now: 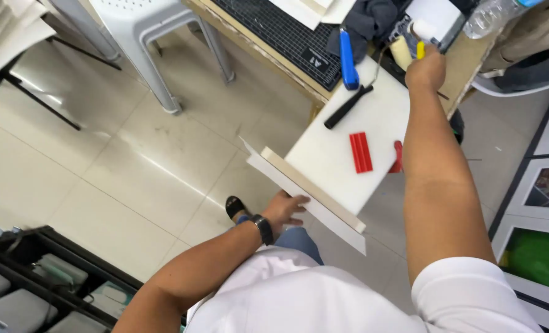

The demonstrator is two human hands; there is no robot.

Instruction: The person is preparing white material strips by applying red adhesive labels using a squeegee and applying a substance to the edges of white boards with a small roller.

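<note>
head view: the white board (348,148) is steadied from below by the left hand (285,208), fingers spread, overhanging the desk (274,55). the right hand (427,68) is clamped on the yellow-handled roller (404,50); the board is best kept level.

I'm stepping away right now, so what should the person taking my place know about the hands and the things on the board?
Left hand: steadies the near edge of the flat panel against the white board.
Right hand: reaches far, at the yellow-handled roller by the tray.
On the board: red scraper, black tool; blue handle at its far edge.
Done and left: whether anything has been rolled cannot be told.
</note>
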